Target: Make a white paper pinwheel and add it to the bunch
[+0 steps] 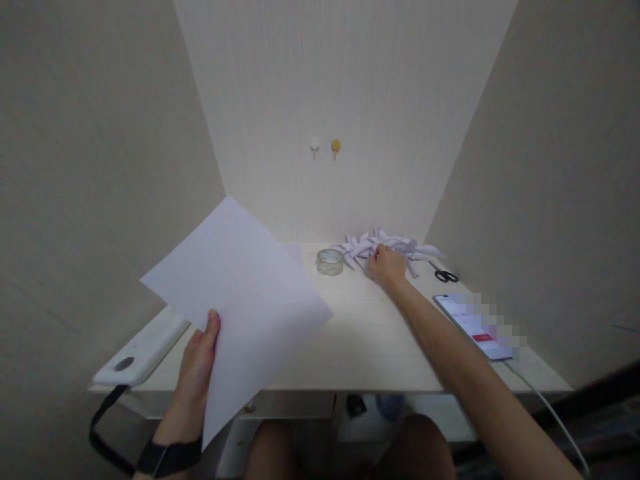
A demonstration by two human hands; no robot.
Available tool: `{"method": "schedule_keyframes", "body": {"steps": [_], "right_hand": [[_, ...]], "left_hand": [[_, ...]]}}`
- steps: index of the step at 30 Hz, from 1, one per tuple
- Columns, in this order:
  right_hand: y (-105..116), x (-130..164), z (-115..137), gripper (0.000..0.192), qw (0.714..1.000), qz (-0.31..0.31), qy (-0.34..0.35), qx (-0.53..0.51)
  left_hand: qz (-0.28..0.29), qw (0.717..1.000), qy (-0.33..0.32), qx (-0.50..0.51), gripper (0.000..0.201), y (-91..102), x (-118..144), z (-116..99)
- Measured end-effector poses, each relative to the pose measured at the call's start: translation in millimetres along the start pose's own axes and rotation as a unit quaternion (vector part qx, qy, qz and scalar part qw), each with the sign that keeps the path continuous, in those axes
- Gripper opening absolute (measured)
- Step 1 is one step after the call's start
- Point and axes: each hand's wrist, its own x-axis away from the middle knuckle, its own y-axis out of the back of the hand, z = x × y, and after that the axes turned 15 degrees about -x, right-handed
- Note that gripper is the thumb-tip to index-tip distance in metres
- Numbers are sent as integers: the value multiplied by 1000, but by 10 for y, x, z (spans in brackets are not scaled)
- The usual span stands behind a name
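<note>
My left hand (200, 353) grips a white sheet of paper (245, 300) by its lower left edge, the thumb lying on top. The sheet is raised over the left part of the desk with a corner pointing up. My right hand (388, 265) reaches to the back of the desk, at the front of a heap of white paper strips (360, 247). Its fingers are curled in among the strips, and what they hold is hidden. A roll of clear tape (330, 262) stands just left of this hand.
Black-handled scissors (446, 275) lie right of the heap. A phone (475, 327) with a white cable (545, 403) rests near the desk's right edge. A white power strip (145, 350) lies along the left edge. Two hooks (335, 147) are on the back wall.
</note>
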Motion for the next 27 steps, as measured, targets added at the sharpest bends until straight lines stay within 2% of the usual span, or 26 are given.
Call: {"method": "schedule_keyframes", "body": {"steps": [2, 5, 9, 12, 14, 17, 19, 21, 24, 27], "right_hand": [[78, -7, -124, 44, 998, -10, -64, -17], [126, -46, -270, 41, 993, 13, -116, -24], [99, -110, -360, 38, 989, 44, -136, -40], [83, -138, -374, 34, 988, 46, -137, -49], [101, -142, -377, 32, 989, 29, -140, -47], [181, -156, -424, 36, 987, -28, -154, -32], [258, -190, -507, 42, 982, -66, -174, -21], [330, -248, -628, 47, 977, -78, -198, -19], [406, -347, -831, 41, 975, -50, -216, -31], [456, -393, -1012, 29, 975, -32, -214, -40]], "left_hand": [[7, 1000, 14, -5, 31, 14, -14, 11], [13, 999, 27, -21, 30, 33, -25, 22], [36, 997, 41, -44, 28, 71, -62, 46], [47, 997, 41, -54, 25, 90, -97, 51], [48, 995, 48, -70, 26, 84, -95, 28], [29, 993, 72, -84, 26, 48, -43, -35], [20, 994, 78, -78, 24, 25, -2, -61], [34, 994, 77, -65, 22, 14, 21, -54], [66, 994, 80, -37, 23, 14, 12, 3], [65, 993, 87, -37, 21, 9, -9, 45]]}}
